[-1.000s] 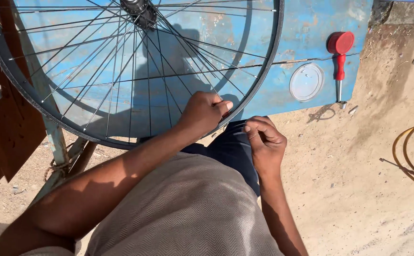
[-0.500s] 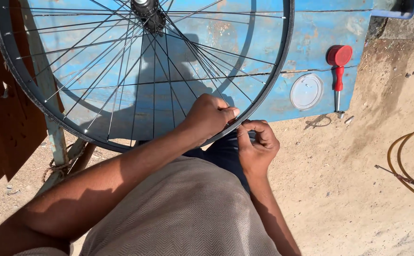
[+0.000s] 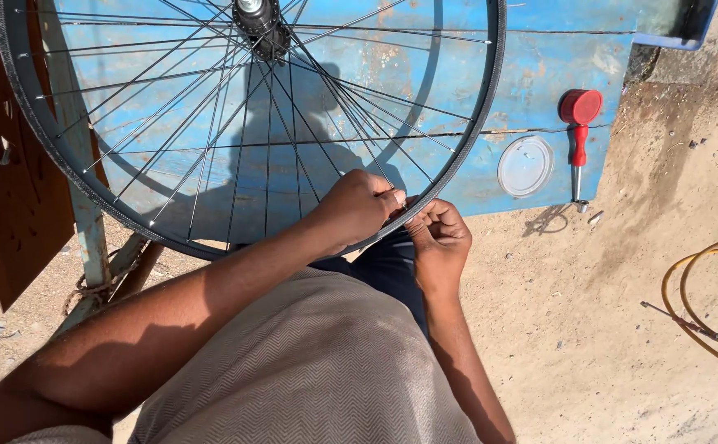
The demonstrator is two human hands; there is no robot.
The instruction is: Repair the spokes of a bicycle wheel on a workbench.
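Your left hand (image 3: 357,207) is curled shut, knuckles up, fingers folded over the lower rim of the bicycle wheel (image 3: 129,220), pinching at the spot where the spokes (image 3: 211,123) meet the rim. Thumb tip shows pressed against the fingers; whatever small part sits inside the pinch is hidden, can't tell what it is.

Your right hand (image 3: 439,238) sits just beside the left, touching it or nearly so, fingers bunched narrow with tips drawn together at the same point on the rim. It looks like a fingertip pinch on something tiny, too small to make out. Both hands meet at the wheel's lower right arc.

The wheel stands upright on a stand, hub (image 3: 258,20) near the top of view, rim running down to your hands. Behind it is a blue painted wooden board (image 3: 531,57) with worn patches and a crack line across it.

On the board's right part: a round clear lid (image 3: 525,166), and just beside it a red-handled tool (image 3: 579,136) lying with its metal tip pointing down toward the board's lower edge. Both well apart from your hands.

Sandy ground (image 3: 605,329) is right of you; a yellow hose (image 3: 704,304) loops at the far right edge. A dark red-brown wooden panel (image 3: 5,205) is at the left edge.
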